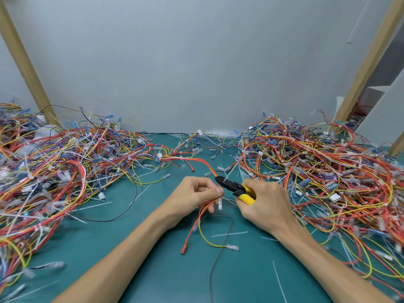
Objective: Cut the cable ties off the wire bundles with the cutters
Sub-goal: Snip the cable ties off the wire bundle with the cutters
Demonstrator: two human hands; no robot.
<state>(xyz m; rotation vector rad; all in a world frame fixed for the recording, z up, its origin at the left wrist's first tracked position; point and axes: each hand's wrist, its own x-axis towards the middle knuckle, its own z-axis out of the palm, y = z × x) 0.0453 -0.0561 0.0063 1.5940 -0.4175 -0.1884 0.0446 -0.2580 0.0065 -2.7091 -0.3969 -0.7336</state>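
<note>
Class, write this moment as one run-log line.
left hand: grip on wire bundle | right hand: grip on cutters | cutter tip at white cable tie | cut: cannot tell

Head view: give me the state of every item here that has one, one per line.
Cutters: held in right hand, tips at a white cable tie.
Wire bundle: pinched in left hand, ends trailing on the green mat.
Left wire pile: heaped, tangled.
Right wire pile: heaped, tangled.
Cut tie strips: loose on the mat.
</note>
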